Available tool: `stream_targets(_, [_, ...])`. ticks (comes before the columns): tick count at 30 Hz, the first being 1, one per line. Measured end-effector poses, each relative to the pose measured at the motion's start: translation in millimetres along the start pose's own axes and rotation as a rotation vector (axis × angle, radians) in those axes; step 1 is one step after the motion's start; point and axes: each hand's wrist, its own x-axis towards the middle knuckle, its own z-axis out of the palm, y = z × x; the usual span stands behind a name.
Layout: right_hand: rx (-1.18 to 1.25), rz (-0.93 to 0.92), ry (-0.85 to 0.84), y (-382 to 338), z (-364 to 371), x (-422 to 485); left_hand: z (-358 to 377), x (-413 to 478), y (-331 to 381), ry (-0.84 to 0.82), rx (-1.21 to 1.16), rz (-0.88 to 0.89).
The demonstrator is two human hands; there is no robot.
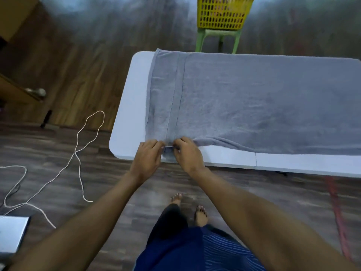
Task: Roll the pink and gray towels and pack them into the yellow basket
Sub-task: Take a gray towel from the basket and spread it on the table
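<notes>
Hands, left (148, 155) and right (187, 153), both pinching gray towel (254, 98) near edge; uneven pull likely skews the roll, won't fit yellow basket (222, 13).

Home room: wood-plank floor (48, 149), white folding table (127, 114), yellow basket (220, 16) on green plastic stool (218, 33), door knob (39, 92).

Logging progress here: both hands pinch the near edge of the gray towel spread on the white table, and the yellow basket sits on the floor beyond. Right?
Not quite: the head view shows the yellow basket on a green stool, not the floor. The left hand and right hand do pinch the near edge of the gray towel spread on the white table.
</notes>
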Motion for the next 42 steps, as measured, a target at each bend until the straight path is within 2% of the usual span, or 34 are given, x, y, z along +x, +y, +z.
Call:
stream_targets(4, [-0.181, 0.000, 0.033, -1.0, -0.1, 4.0, -3.3, -6.8, -9.5, -0.030, 0.081, 0.060])
stream_targets(6, [-0.226, 0.061, 0.005, 3.7, -1.9, 3.4, -6.3, -7.3, -15.3, -0.046, 0.084, 0.084])
stream_targets(8, [-0.253, 0.042, 0.019, 10.0, -4.3, -2.3, -8.1, -8.9, -24.5, -0.062, 0.110, 0.113])
stream_targets(12, [-0.226, -0.073, 0.153, 11.3, -1.0, -23.9, -4.6, -15.8, -40.0, -0.089, 0.138, -0.002])
stream_targets(14, [-0.226, -0.074, 0.161, 9.0, 3.6, -35.7, 2.3, -19.5, -37.5, -0.103, 0.118, -0.004])
stream_targets(18, [-0.179, 0.016, 0.074, 11.0, 4.7, -49.7, 27.4, -29.3, -7.8, -0.207, 0.016, 0.146])
stream_targets(21, [-0.112, 0.040, 0.023, 15.0, -3.0, -53.3, 39.5, -30.6, 8.8, -0.142, -0.069, 0.153])
stream_targets(27, [-0.315, 0.063, -0.170, 49.1, -30.3, -61.9, 34.1, -23.0, 8.1, -0.097, -0.062, 0.145])
stream_targets(30, [-0.406, 0.112, -0.096, 83.5, -49.5, -73.7, 32.5, -24.6, 5.7, -0.121, -0.031, 0.100])
stream_targets(34, [-0.378, 0.182, 0.004, 122.0, -80.8, -96.5, 41.3, -27.0, 7.3, -0.086, 0.091, 0.044])
stream_targets(36, [-0.307, 0.139, 0.006, 129.2, -87.9, -106.7, 51.7, -25.8, 25.8, -0.079, 0.127, 0.046])
stream_targets(40, [-0.225, 0.060, 0.023, 126.3, -95.4, -117.1, 88.3, -10.3, 102.6, -0.221, 0.039, 0.204])
stream_targets(42, [-0.201, 0.055, 0.040, 128.6, -102.5, -119.2, 105.3, -1.9, 135.5, -0.209, -0.027, 0.215])
